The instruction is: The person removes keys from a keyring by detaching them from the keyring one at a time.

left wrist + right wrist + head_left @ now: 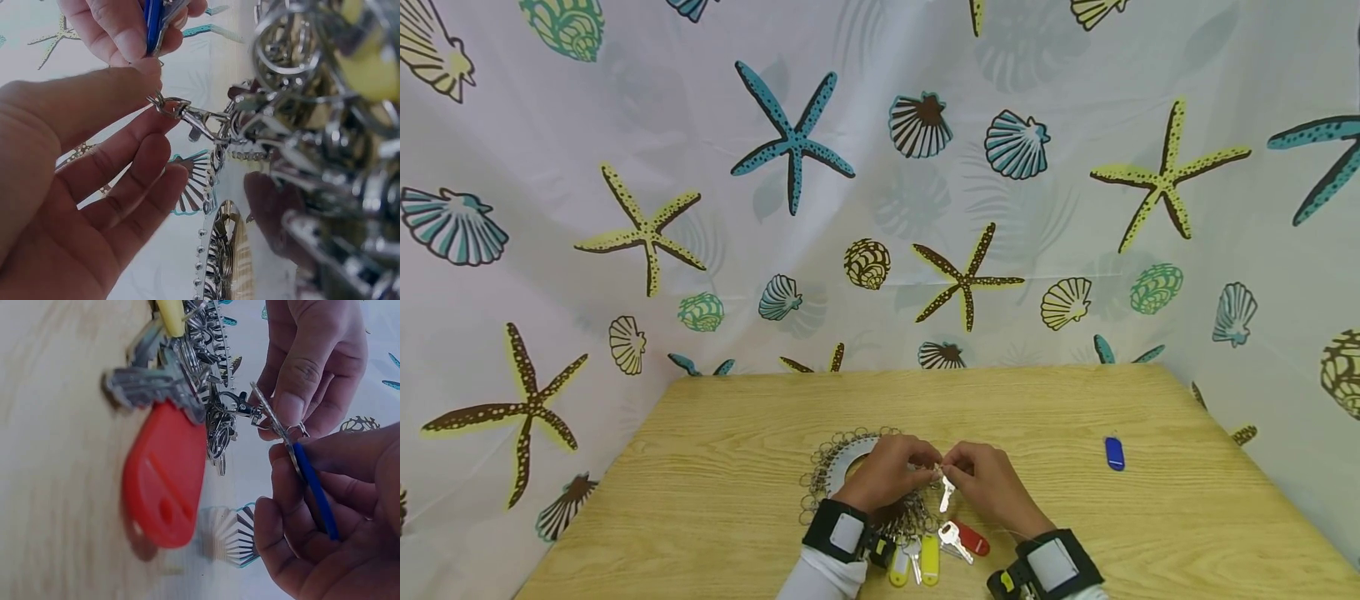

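Note:
Near the middle of the table, both hands meet beside a round grey holder [838, 467] fringed with metal clasps and rings. My left hand [891, 473] pinches a small split ring between thumb and forefinger; a silver swivel clasp [201, 120] joins this ring to the holder's side. My right hand [992, 485] holds a blue key tag [317, 499] in its fingers, close to the left fingertips. A silver key [275, 415] lies against the blue tag and hangs below the hands in the head view. Fingers partly hide where tag, key and ring meet.
Below the holder lie yellow key tags [929, 560], a red key tag [972, 538] and silver keys [956, 542]. Another blue key tag [1115, 453] lies alone on the wooden table [737, 450] at right. A patterned curtain [880, 217] surrounds the back and sides.

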Demonstrator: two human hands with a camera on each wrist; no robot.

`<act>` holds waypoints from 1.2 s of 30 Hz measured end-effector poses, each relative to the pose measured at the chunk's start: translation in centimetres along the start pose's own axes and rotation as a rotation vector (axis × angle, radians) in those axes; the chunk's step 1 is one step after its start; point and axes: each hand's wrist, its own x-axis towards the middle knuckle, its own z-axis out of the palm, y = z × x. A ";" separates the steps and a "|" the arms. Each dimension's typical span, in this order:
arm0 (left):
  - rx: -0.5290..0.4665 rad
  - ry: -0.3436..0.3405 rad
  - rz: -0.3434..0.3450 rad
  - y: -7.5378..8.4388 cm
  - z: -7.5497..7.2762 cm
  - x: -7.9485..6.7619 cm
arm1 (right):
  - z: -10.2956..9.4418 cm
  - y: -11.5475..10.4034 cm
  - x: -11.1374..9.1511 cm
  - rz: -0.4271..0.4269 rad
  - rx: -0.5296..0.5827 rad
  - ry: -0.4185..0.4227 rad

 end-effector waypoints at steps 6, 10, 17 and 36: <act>-0.034 -0.013 -0.028 -0.1 0.0 0.0 | 0.1 0.1 0.2 -0.011 -0.010 0.001; -0.031 -0.015 -0.030 -0.2 0.1 0.0 | 0.0 0.4 0.2 -0.060 -0.014 -0.025; -0.022 -0.018 -0.033 -0.4 0.3 0.0 | -0.3 0.5 -0.1 -0.120 -0.020 -0.084; -0.010 -0.041 0.003 -0.4 0.2 0.1 | -0.5 -0.1 -0.2 -0.082 0.007 -0.072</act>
